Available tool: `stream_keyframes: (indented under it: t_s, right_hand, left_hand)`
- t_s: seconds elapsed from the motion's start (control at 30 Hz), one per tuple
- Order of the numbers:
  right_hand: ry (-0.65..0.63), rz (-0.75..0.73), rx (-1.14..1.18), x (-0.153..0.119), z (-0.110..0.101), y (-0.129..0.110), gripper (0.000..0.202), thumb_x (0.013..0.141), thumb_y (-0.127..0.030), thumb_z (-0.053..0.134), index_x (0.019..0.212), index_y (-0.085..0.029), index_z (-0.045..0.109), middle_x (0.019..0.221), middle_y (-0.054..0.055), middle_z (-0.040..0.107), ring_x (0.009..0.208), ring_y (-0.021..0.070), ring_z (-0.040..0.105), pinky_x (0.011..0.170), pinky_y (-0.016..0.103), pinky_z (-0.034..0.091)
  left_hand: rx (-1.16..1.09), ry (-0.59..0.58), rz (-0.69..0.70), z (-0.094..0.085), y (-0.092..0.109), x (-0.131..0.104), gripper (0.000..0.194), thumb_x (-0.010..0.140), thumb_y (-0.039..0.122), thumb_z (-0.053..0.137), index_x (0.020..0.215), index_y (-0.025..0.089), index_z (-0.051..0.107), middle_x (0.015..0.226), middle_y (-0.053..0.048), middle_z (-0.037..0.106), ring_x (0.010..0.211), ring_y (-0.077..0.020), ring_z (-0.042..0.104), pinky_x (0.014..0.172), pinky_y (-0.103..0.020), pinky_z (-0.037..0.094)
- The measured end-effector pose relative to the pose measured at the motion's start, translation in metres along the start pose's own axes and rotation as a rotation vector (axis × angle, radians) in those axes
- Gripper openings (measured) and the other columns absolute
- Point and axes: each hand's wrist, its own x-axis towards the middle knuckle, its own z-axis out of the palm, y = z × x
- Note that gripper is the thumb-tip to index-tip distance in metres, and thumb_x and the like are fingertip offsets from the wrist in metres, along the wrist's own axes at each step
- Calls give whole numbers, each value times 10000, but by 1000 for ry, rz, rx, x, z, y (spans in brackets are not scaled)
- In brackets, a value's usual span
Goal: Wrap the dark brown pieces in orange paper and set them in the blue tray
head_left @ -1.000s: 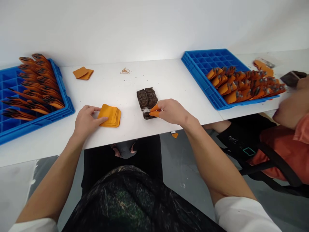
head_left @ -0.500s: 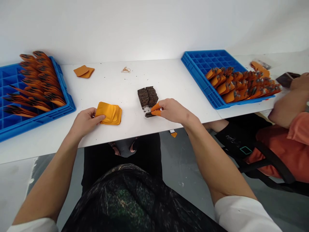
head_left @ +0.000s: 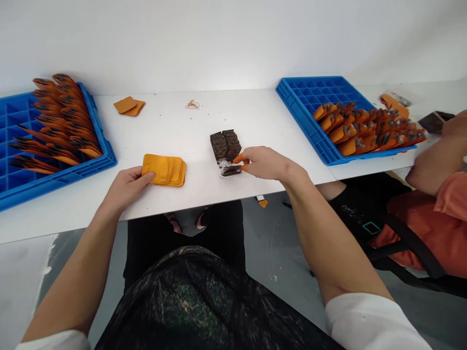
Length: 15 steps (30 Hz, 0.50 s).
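My left hand (head_left: 128, 188) pinches the top yellow-orange pouch (head_left: 156, 169) by its left edge, thumb on top. Under and beside it lies a stack of similar pouches (head_left: 178, 174), flat on the table. My right hand (head_left: 265, 163) has orange finger cots on the thumb and forefinger, which are apart at the right end of some thin dark brown slices (head_left: 230, 170). These lean at the near end of a small pale tray. Two packed rows of dark slices (head_left: 225, 144) fill its far part, with crumbs in the gap between.
A blue divided crate (head_left: 105, 150) with filled orange pouches stands at left, another blue crate (head_left: 302, 119) at right. Two orange pouches (head_left: 129, 106) and rubber bands (head_left: 192, 104) lie toward the wall. At far right, another person's hand (head_left: 456, 124) holds a dark block.
My right fingers have shifted slightly right and spread at the near slices, more of which now show. My left hand has drawn the top pouch a little left and flatter.
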Motion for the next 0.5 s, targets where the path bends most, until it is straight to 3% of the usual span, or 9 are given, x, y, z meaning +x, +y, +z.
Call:
stream_keyframes:
  t_s: [0.2, 0.4, 0.5]
  right_hand:
    - [24, -47, -81, 10, 8, 4, 435, 847, -163, 658, 1215, -282, 856, 1249, 63, 822, 1125, 311, 737, 902, 391, 556]
    - [122, -19, -7, 6, 7, -2, 242, 864, -299, 724, 1046, -291, 883, 1060, 18, 834, 962, 252, 722, 762, 351, 503]
    - [125, -29, 46, 4, 3, -7, 211, 861, -293, 733, 1011, -291, 882, 1015, -1, 835, 929, 234, 715, 734, 335, 482]
  left_hand:
    - [2, 59, 58, 3, -4, -4, 362, 858, 559, 733, 813, 203, 686, 735, 9, 610, 679, -150, 463, 604, -261, 360]
    - [-60, 88, 50, 7, -3, -7, 308, 899, 448, 739, 1033, 172, 764, 929, 6, 730, 803, -160, 550, 716, -264, 436]
    - [-72, 89, 64, 7, -4, -7, 273, 908, 430, 744, 986, 168, 750, 905, 11, 719, 817, -161, 562, 737, -269, 443]
